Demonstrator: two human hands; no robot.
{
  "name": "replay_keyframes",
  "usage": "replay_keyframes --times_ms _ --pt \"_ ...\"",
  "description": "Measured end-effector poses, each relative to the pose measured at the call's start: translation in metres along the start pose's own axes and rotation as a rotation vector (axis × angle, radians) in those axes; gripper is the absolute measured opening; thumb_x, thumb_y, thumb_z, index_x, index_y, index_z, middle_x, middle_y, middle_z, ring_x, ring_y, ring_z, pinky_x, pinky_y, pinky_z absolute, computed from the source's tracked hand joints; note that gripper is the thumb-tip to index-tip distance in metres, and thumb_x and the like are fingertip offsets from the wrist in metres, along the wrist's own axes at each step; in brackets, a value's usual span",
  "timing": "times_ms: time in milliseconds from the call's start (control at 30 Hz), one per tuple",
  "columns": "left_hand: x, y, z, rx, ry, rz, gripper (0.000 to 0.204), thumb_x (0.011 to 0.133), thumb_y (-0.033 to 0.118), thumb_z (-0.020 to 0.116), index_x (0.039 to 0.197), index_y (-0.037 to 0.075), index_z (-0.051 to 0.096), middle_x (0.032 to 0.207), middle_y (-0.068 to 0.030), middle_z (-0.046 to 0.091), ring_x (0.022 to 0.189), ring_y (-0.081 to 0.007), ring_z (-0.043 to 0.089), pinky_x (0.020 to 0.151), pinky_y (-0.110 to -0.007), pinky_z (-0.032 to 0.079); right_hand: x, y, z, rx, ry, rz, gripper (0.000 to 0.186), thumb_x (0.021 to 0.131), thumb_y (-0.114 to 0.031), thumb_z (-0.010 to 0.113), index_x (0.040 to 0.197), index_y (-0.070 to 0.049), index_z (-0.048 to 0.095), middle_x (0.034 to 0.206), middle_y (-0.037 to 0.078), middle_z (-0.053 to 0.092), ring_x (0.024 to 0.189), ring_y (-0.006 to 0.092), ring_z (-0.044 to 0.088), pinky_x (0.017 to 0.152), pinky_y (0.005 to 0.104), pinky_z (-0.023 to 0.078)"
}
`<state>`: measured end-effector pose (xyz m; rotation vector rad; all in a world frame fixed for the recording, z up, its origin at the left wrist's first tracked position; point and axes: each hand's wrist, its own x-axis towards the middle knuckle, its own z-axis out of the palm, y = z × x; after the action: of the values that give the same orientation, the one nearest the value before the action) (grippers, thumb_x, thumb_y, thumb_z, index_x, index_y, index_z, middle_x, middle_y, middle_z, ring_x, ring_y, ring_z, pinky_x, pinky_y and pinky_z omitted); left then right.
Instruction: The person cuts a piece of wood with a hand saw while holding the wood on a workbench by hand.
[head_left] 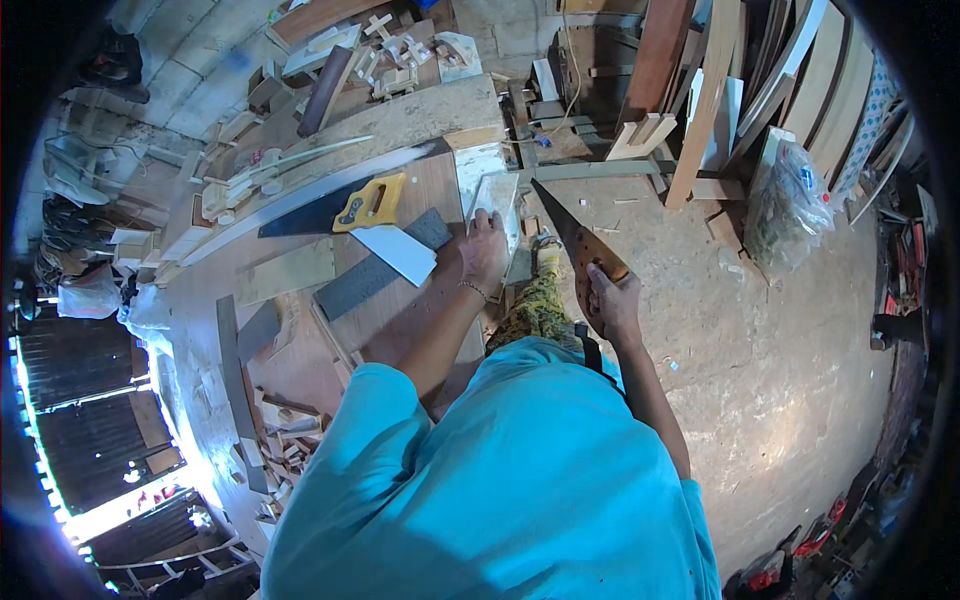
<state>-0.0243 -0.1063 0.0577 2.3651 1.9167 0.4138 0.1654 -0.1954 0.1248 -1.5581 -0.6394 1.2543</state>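
Note:
My right hand [613, 302] is wrapped around the wooden handle of a handsaw [562, 218], whose dark blade points up and away. The saw is apart from the bench, over the floor side. My left hand [485, 252] presses its fingers on a short pale board [497, 203] at the bench's right edge and holds it there. Left of that hand lies a second handsaw with a yellow handle [385, 200], flat on the wooden workbench [400, 315]. A white panel piece [402, 252] rests across a dark grey strip [350, 280] beside it.
Wood scraps and offcuts [400, 60] crowd the far bench top. Tall planks [705, 100] lean at the far right, near a clear plastic bag [790, 205]. More offcuts [285, 435] are heaped at the near left. Concrete floor [760, 370] stretches to my right.

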Motion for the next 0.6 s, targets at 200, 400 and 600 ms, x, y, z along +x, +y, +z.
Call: replay_keyframes --times_ms 200,400,600 --pt "0.002 -0.002 -0.008 -0.167 0.145 -0.160 0.030 0.071 0.011 0.058 0.100 0.003 0.056 0.081 -0.0131 0.053 0.073 -0.0285 0.057 0.063 -0.037 0.047 -0.002 -0.008 -0.002 -0.116 -0.012 -0.085 0.016 0.077 -0.014 0.060 0.079 0.001 0.056 0.057 0.001 0.051 0.045 0.0058 0.043 0.041 0.0216 0.033" --pt "0.003 -0.022 -0.009 -0.881 0.210 -0.567 0.011 0.073 0.011 0.061 0.077 0.001 0.062 0.063 -0.0126 0.058 0.052 -0.0224 0.050 0.055 -0.029 0.041 0.007 -0.038 0.004 -0.292 -0.097 -0.195 0.024 0.076 -0.017 0.061 0.085 0.005 0.057 0.064 0.006 0.057 0.058 0.0111 0.050 0.053 0.0264 0.041" --pt "0.004 -0.014 -0.010 -0.363 0.450 -0.153 0.022 0.071 0.009 0.060 0.092 0.002 0.061 0.071 -0.0111 0.052 0.070 -0.0248 0.052 0.055 -0.035 0.042 0.023 -0.029 0.006 -0.252 -0.102 -0.116 0.026 0.076 -0.020 0.063 0.081 0.004 0.056 0.061 0.008 0.055 0.056 0.0116 0.048 0.052 0.0271 0.039"
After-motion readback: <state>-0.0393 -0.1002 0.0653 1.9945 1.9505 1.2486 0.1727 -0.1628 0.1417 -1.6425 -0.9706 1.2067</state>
